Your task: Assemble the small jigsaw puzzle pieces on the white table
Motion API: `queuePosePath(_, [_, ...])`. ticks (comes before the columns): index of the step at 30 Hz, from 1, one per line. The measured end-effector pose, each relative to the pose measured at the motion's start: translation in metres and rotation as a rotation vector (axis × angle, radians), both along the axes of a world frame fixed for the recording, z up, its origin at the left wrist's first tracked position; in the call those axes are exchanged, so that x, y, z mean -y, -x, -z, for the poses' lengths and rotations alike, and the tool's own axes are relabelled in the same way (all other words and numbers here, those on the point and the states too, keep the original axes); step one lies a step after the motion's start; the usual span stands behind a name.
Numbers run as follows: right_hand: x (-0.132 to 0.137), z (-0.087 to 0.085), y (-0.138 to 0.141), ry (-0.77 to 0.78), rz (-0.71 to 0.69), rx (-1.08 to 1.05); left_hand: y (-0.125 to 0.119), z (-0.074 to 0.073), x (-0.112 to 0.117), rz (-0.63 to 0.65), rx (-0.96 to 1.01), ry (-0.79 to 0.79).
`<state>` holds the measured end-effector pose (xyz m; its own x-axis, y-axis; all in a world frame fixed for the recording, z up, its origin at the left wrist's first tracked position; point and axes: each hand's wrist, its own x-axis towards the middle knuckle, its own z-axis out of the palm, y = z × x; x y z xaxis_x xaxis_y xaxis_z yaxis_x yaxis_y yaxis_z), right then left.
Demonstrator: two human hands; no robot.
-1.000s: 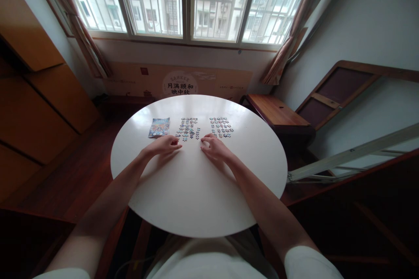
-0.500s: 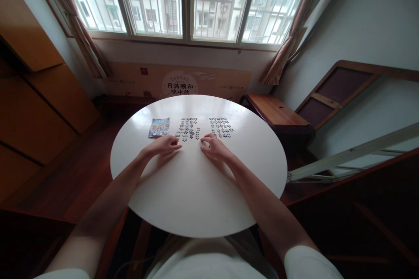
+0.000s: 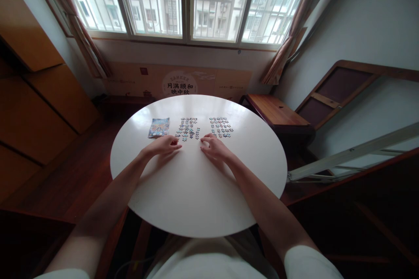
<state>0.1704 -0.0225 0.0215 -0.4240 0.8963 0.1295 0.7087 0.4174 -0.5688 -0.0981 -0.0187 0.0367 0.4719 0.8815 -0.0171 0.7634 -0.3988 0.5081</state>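
My left hand (image 3: 164,144) rests on the white table just below a group of loose jigsaw pieces (image 3: 187,130). Its fingers are loosely curled, the thumb stands apart from them, and nothing shows in the gap. Opposite it, my right hand (image 3: 214,146) lies in much the same pose, fingers bent and thumb apart, with no piece visible in it. A second group of jigsaw pieces (image 3: 221,127) is spread in rough rows just beyond the right hand. Left of the first group lies a colourful printed picture sheet or packet (image 3: 159,127), close to the left hand.
The round white table (image 3: 193,192) fills the middle of the view. A wooden bench (image 3: 275,109) stands at its right rear, and a metal-framed piece (image 3: 353,152) slants along the right. Barred windows (image 3: 216,4) and a printed board (image 3: 209,78) are behind.
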Motion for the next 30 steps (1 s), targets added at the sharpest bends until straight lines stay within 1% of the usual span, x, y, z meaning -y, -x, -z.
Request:
queuePosePath(5, [0.0001,-0.0001,0.0004,-0.001,0.001,0.008,-0.0004,-0.0005,0.0001,0.001,-0.012,-0.003])
queuePosePath(15, [0.0003,-0.0002,0.0,-0.007,0.005,0.013,0.002,0.0034,-0.0025,0.003,-0.019,-0.012])
queuePosePath(24, [0.0007,-0.001,0.0004,-0.003,0.002,0.011,0.0003,0.0016,-0.0012,-0.002,-0.019,-0.019])
queuePosePath(30, [0.0006,-0.0015,0.0014,0.004,0.004,0.009,0.0006,0.0069,-0.0053,0.016,0.053,-0.032])
